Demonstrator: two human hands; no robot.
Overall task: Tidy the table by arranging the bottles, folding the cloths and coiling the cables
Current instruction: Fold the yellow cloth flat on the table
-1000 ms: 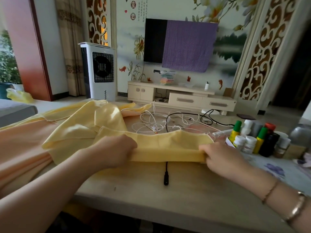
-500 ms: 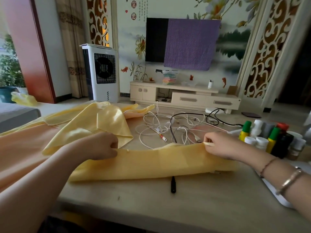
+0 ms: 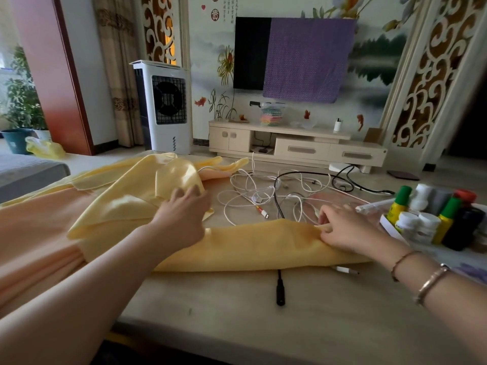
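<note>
A yellow cloth [image 3: 253, 248] lies across the wooden table [image 3: 263, 317], its near part folded into a long band. My left hand [image 3: 184, 214] reaches over the bunched part of the cloth with fingers spread, touching the fabric. My right hand [image 3: 345, 227] pinches the band's far edge at its right end. Tangled white cables [image 3: 247, 191] and a black cable [image 3: 279, 296] lie behind and under the cloth. Several bottles [image 3: 432, 214] stand grouped at the right.
A peach cloth [image 3: 34, 238] covers the table's left side. A white tray [image 3: 390, 227] holds the bottles. Beyond the table are a TV cabinet [image 3: 297, 146], an air cooler [image 3: 163, 106] and a grey sofa edge [image 3: 26, 172].
My left hand let go of the band's left end and moved up and right onto the bunched cloth. My right hand stayed pinching the right end.
</note>
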